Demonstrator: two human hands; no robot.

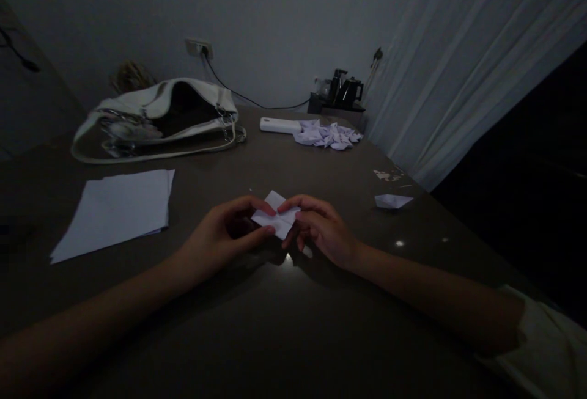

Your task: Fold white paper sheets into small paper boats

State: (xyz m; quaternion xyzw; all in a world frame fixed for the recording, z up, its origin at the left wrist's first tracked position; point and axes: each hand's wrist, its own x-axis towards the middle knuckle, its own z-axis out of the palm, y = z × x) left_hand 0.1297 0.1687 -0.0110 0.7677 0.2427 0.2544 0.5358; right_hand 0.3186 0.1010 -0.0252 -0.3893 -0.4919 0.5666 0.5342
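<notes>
Between my two hands is a small folded sheet of white paper (282, 226), diamond-shaped, held just over the dark table. My left hand (224, 228) grips its left side, with the index finger on top and the thumb along the lower edge. My right hand (323, 228) pinches its right side, the index finger reaching over the upper face and other fingers curled below. A folded paper boat (393, 201) sits on the table to the right of my hands. To the left lies a stack of white paper sheets (117, 212).
A white handbag (169, 112) stands open at the back left. Several folded papers (328, 135) are heaped beside a white handle-like object (279, 125). Behind them are a black kettle (351, 92), a cable (257, 104) and a curtain (426, 81). Paper scraps (389, 175) lie near the right edge.
</notes>
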